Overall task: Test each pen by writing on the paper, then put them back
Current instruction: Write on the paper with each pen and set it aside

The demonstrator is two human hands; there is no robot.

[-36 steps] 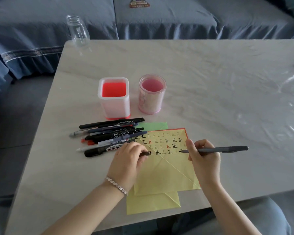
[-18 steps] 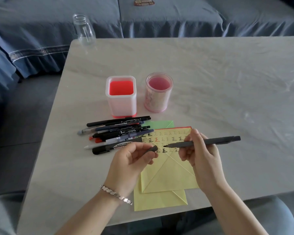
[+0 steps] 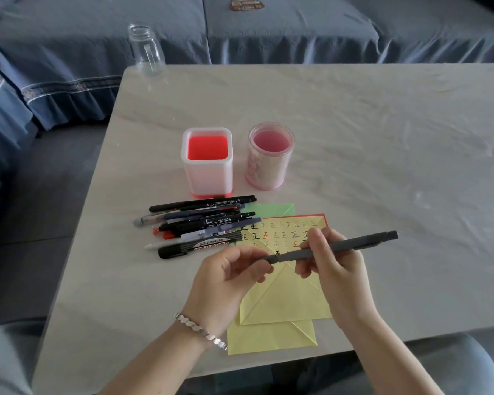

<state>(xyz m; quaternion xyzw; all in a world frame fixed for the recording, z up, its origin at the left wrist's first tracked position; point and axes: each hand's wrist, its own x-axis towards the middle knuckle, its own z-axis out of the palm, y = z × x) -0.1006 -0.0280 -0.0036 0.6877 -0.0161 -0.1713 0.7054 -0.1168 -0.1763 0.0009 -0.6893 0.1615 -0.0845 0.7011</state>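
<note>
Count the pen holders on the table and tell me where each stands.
2. The square white holder with a red inside stands just behind the pile of pens; the round pink holder stands beside it on the right, apart. None looks hidden.

A home living room: a blue-covered sofa runs along the far edge of a pale marble-patterned desk.

1. A big pale table with a marble look fills the middle.
2. A blue-covered sofa stands along the far side and the left.
3. Gray floor shows left of the table.
4. Light shines on the table's right side.
</note>
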